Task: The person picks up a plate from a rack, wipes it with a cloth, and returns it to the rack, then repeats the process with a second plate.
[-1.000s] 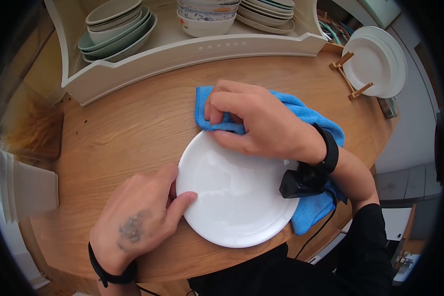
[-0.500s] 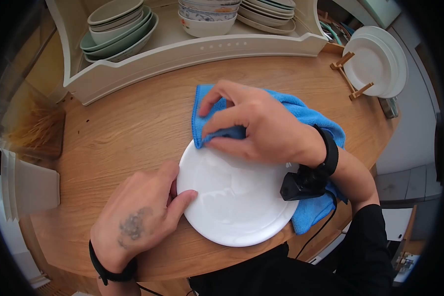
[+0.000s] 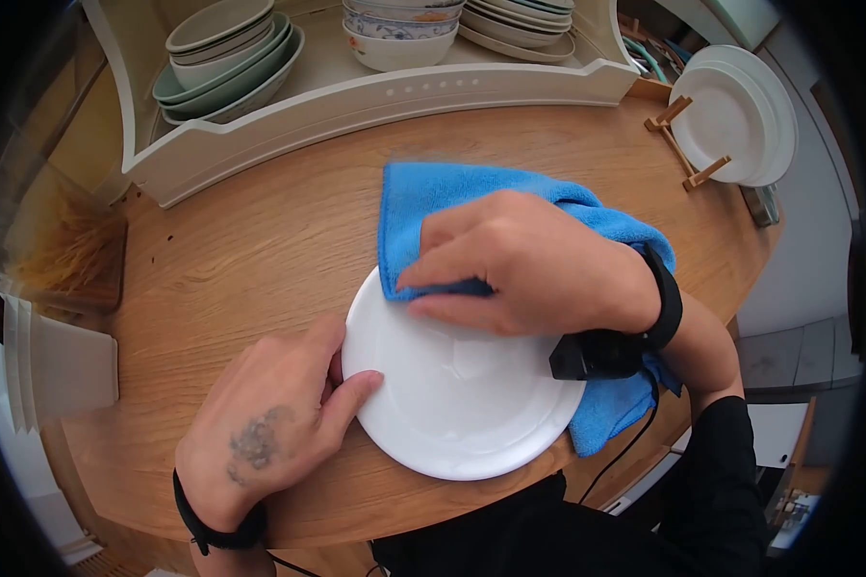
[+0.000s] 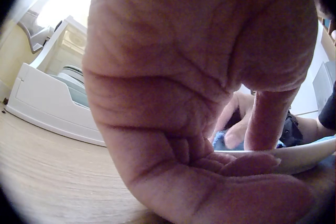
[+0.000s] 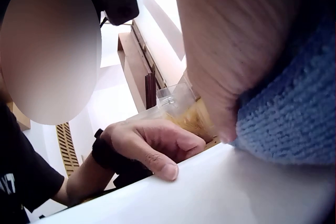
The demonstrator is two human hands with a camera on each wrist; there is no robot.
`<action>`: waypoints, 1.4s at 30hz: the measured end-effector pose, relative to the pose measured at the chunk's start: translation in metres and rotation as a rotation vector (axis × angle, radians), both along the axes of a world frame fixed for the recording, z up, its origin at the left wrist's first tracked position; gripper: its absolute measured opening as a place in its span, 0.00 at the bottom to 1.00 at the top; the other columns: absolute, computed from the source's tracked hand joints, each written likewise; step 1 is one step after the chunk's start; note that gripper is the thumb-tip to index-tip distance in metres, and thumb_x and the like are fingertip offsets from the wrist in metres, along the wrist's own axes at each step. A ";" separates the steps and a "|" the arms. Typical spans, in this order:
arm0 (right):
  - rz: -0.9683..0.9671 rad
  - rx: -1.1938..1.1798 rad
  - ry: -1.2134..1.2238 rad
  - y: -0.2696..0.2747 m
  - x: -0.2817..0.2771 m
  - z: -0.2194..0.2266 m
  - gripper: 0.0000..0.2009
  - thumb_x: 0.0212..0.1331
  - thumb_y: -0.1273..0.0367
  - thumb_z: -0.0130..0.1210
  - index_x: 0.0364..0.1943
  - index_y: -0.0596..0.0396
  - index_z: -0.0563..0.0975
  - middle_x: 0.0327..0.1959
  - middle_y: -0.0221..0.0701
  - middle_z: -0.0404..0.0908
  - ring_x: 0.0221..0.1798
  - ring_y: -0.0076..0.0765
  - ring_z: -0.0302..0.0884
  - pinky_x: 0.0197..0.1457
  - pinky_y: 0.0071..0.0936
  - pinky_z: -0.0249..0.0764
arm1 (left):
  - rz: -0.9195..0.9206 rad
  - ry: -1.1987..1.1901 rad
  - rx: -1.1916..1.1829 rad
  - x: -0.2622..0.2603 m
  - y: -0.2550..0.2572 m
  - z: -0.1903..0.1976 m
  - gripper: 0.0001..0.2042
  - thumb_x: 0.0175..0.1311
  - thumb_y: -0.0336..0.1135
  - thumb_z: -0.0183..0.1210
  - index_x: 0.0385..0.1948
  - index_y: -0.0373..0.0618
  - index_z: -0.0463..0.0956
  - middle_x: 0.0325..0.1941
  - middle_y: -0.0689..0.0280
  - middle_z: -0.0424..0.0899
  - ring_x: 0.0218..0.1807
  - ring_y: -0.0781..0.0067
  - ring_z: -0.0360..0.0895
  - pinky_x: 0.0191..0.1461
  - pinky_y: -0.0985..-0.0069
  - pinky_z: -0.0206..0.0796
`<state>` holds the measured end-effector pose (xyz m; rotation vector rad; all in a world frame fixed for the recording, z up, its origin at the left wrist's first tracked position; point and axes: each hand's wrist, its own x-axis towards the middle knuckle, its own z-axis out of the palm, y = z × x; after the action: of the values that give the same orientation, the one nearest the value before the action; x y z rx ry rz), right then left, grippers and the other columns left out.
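Note:
A round white plate (image 3: pixel 462 423) lies low over the wooden table, partly on a blue cloth (image 3: pixel 443 188). My left hand (image 3: pixel 269 423) grips its left rim, thumb on top and fingers curled beneath, as the left wrist view also shows. At the plate's far side my right hand (image 3: pixel 534 264) pinches a fold of the cloth between thumb and fingers. The cloth's near corner overlaps the plate's far-left rim. In the right wrist view the cloth (image 5: pixel 289 124) bunches against the plate's white surface (image 5: pixel 220 187) beneath the palm. More cloth shows under the right forearm.
A cream rack (image 3: pixel 394 101) with stacked bowls (image 3: pixel 399 48) and dishes stands at the back. White plates (image 3: pixel 726 125) lean in a wooden holder (image 3: pixel 688 159) at the back right. White containers (image 3: pixel 63 365) and a clear box of yellow strands (image 3: pixel 72 240) stand at left.
My right hand's fingers spread, then closed again on the cloth, moving slightly nearer to me. The cloth's left corner came down over the plate's rim. The left hand stayed in place.

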<state>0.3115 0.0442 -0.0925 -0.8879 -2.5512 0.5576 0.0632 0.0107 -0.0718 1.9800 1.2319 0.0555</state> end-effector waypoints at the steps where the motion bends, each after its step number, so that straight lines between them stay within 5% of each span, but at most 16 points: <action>1: 0.055 -0.009 -0.017 -0.003 0.000 0.003 0.10 0.57 0.70 0.67 0.43 0.55 0.86 0.34 0.35 0.83 0.34 0.45 0.82 0.34 0.37 0.76 | 0.000 0.002 -0.002 0.000 0.000 0.000 0.14 0.68 0.38 0.60 0.44 0.35 0.75 0.32 0.47 0.85 0.37 0.40 0.82 0.43 0.55 0.72; 8: 0.348 -0.184 -0.229 -0.026 -0.003 0.018 0.22 0.53 0.73 0.65 0.56 0.51 0.81 0.45 0.33 0.78 0.36 0.40 0.82 0.31 0.36 0.77 | -0.015 -0.001 0.019 -0.001 0.001 0.001 0.14 0.68 0.38 0.60 0.44 0.35 0.76 0.31 0.46 0.84 0.36 0.40 0.82 0.41 0.54 0.71; 9: 0.365 -0.247 -0.194 -0.028 -0.005 0.021 0.15 0.61 0.72 0.55 0.50 0.59 0.82 0.40 0.43 0.77 0.37 0.52 0.82 0.36 0.45 0.78 | -0.017 0.003 0.017 0.000 0.001 0.001 0.14 0.68 0.38 0.60 0.44 0.35 0.76 0.31 0.46 0.84 0.36 0.39 0.81 0.41 0.54 0.71; 13: 0.353 -0.165 -0.199 -0.029 -0.005 0.015 0.16 0.61 0.72 0.55 0.53 0.56 0.82 0.40 0.42 0.77 0.37 0.51 0.83 0.36 0.44 0.79 | 0.014 -0.068 0.077 -0.002 -0.001 -0.007 0.15 0.66 0.42 0.65 0.32 0.37 0.74 0.22 0.52 0.79 0.26 0.48 0.77 0.32 0.62 0.67; 22: 0.034 0.015 -0.399 -0.018 0.005 0.021 0.18 0.59 0.73 0.55 0.54 0.48 0.85 0.38 0.43 0.80 0.36 0.51 0.84 0.37 0.43 0.80 | 0.006 -0.043 0.070 -0.001 -0.001 -0.006 0.14 0.66 0.40 0.64 0.37 0.36 0.76 0.24 0.52 0.79 0.27 0.49 0.78 0.33 0.62 0.68; 24: 0.009 0.044 -0.395 -0.017 0.007 0.022 0.18 0.59 0.74 0.55 0.53 0.48 0.84 0.34 0.42 0.81 0.35 0.51 0.84 0.36 0.44 0.79 | -0.010 0.002 0.050 0.000 -0.001 -0.002 0.13 0.69 0.40 0.60 0.37 0.36 0.73 0.27 0.48 0.82 0.33 0.40 0.81 0.38 0.53 0.70; 28: -0.090 0.038 -0.520 -0.019 0.011 0.033 0.17 0.57 0.74 0.56 0.51 0.49 0.86 0.29 0.42 0.83 0.36 0.50 0.86 0.37 0.42 0.80 | -0.003 0.016 0.033 -0.001 -0.001 -0.003 0.13 0.69 0.40 0.60 0.36 0.36 0.73 0.26 0.48 0.82 0.32 0.40 0.81 0.38 0.54 0.70; 30: -0.112 0.035 -0.569 -0.017 0.014 0.040 0.16 0.56 0.74 0.57 0.49 0.50 0.86 0.28 0.42 0.84 0.36 0.50 0.86 0.37 0.42 0.80 | 0.011 -0.018 0.045 -0.003 -0.001 -0.007 0.15 0.67 0.40 0.64 0.39 0.35 0.77 0.24 0.52 0.80 0.26 0.51 0.79 0.34 0.63 0.69; 32: -0.192 -0.051 -0.657 -0.016 0.018 0.047 0.21 0.51 0.74 0.60 0.50 0.40 0.87 0.28 0.31 0.81 0.33 0.41 0.82 0.32 0.40 0.74 | 0.014 -0.013 0.026 0.000 -0.001 -0.003 0.14 0.68 0.40 0.62 0.37 0.35 0.75 0.25 0.50 0.81 0.29 0.46 0.80 0.36 0.59 0.69; 37: -0.254 -0.111 -0.593 -0.016 0.031 0.057 0.15 0.47 0.74 0.61 0.41 0.46 0.90 0.29 0.34 0.86 0.35 0.43 0.84 0.35 0.39 0.76 | 0.018 -0.011 -0.004 0.000 0.000 -0.004 0.13 0.68 0.39 0.61 0.34 0.36 0.74 0.26 0.48 0.82 0.30 0.42 0.80 0.37 0.57 0.70; 40: -0.228 -0.134 -0.567 -0.011 0.032 0.059 0.13 0.44 0.74 0.60 0.35 0.50 0.90 0.30 0.36 0.88 0.34 0.45 0.85 0.35 0.38 0.78 | 0.018 -0.018 -0.002 0.000 0.000 -0.005 0.15 0.67 0.41 0.63 0.39 0.35 0.77 0.25 0.52 0.80 0.26 0.52 0.78 0.34 0.64 0.69; 42: -0.192 -0.126 -0.525 -0.009 0.034 0.056 0.12 0.43 0.74 0.59 0.32 0.51 0.90 0.29 0.36 0.88 0.33 0.46 0.85 0.36 0.37 0.79 | 0.045 0.017 -0.021 0.003 -0.001 -0.001 0.13 0.67 0.39 0.62 0.34 0.37 0.75 0.26 0.49 0.82 0.31 0.43 0.81 0.37 0.57 0.69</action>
<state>0.3453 0.0352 -0.0361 -1.4708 -2.8557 0.4784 0.0666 0.0098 -0.0725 1.9391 1.2832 0.0477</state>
